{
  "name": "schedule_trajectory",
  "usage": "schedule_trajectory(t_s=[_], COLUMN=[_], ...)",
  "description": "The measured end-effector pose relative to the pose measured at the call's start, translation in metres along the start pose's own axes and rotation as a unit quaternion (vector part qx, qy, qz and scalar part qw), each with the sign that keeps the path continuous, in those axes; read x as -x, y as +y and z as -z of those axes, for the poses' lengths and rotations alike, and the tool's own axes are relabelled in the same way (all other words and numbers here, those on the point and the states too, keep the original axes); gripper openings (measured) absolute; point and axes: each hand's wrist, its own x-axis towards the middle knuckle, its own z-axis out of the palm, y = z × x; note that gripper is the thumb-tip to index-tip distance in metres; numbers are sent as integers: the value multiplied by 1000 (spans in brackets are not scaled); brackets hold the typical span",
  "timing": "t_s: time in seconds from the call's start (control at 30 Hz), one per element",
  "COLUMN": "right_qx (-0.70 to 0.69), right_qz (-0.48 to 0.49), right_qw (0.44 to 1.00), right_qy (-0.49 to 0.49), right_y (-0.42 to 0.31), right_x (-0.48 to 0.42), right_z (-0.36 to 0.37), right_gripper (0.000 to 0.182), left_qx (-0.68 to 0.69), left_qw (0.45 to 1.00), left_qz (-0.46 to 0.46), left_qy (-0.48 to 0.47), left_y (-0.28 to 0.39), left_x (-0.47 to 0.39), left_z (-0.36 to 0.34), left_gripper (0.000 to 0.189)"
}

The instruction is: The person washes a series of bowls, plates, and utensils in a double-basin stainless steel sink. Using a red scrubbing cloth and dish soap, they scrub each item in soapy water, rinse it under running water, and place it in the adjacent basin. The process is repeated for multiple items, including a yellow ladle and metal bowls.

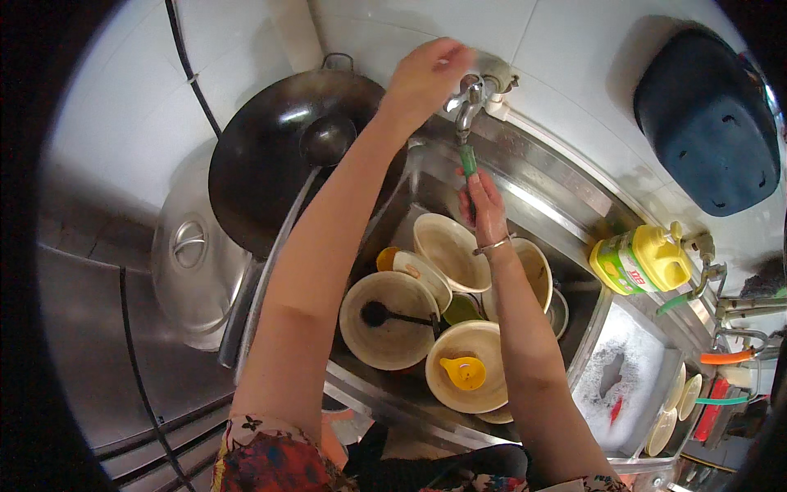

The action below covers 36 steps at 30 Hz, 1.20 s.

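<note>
My left hand (430, 74) is raised at the wall beside a metal tap (470, 104). Its fingers are blurred, so whether they touch the tap cannot be told. Below the spout, my right hand (487, 206) grips a green hose (468, 161) fitted to the tap. Under my arms, a steel sink basin (403, 227) holds several cream bowls. A black ladle (376, 313) lies in the left bowl (363, 347). A small yellow scoop (465, 372) sits in the front bowl (449, 403). A white bowl (452, 246) leans near my right wrist.
On the left are a large black wok (258, 160) with a long-handled ladle (329, 140) in it and a domed metal lid (197, 277). A yellow detergent jug (639, 261) stands on the sink's ledge. Foamy water (615, 357) fills the right basin. A dark plastic basin (713, 129) hangs on the wall.
</note>
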Motion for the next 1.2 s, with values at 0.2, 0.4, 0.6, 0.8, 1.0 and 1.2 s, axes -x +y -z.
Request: schedule_trajectory(t_s=[0.2,0.4,0.6,0.8,1.0,1.2], right_qx=[-48,-145,-88,-200,-157,-126], right_qz=[25,-8,77,-90,-12,-28], right_qw=[998,986,962,975,968,981], right_qy=[11,76,247,24,193,143], right_y=[9,13,21,10,12,2], right_x=[-19,-31,-52,-58,-68,-55], right_z=[-7,-23,-37,-21,-42,-36], right_gripper=[29,36,42,44,52,52], left_qx=[-23,-72,-92,-93,-86,-33], left_qw=[971,960,972,983,991,996], left_qz=[-14,-48,-42,-8,35,26], left_qy=[-237,-266,-211,-161,-100,80], left_y=[4,-7,-10,-9,0,-12], left_x=[-28,-35,-34,-29,-27,-28], left_z=[-19,-20,-29,-30,-37,-58], left_gripper=[31,26,26,27,29,24])
